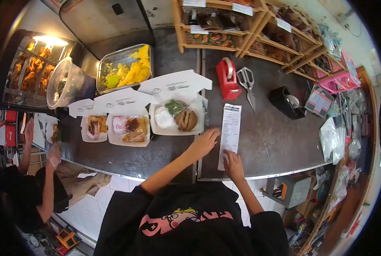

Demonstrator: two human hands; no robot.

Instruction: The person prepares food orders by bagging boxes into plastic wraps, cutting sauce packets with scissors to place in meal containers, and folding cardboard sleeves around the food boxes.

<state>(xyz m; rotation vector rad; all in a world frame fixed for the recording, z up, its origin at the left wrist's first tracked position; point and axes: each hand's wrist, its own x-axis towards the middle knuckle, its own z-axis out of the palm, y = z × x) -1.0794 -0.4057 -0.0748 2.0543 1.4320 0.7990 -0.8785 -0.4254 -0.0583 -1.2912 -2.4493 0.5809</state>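
A long printed receipt (230,132) lies on the dark counter in front of me. My right hand (234,164) rests on its lower end, fingers slightly apart. Beside the receipt's left edge is my left hand (207,142), its fingers stretched out and holding nothing. To the left stand three open white takeaway boxes. The nearest box (155,128) has a white wrapped bundle, greens and a sliced brown patty. In the middle box (144,141) and the left box (84,136) are bagged portions of food.
A red tape dispenser (228,81), scissors (246,83) and a black tape dispenser (286,103) sit behind the receipt. A metal tray (100,87) of yellow food is at back left. Wooden racks (241,47) line the back. Another person's hand (54,154) works at far left.
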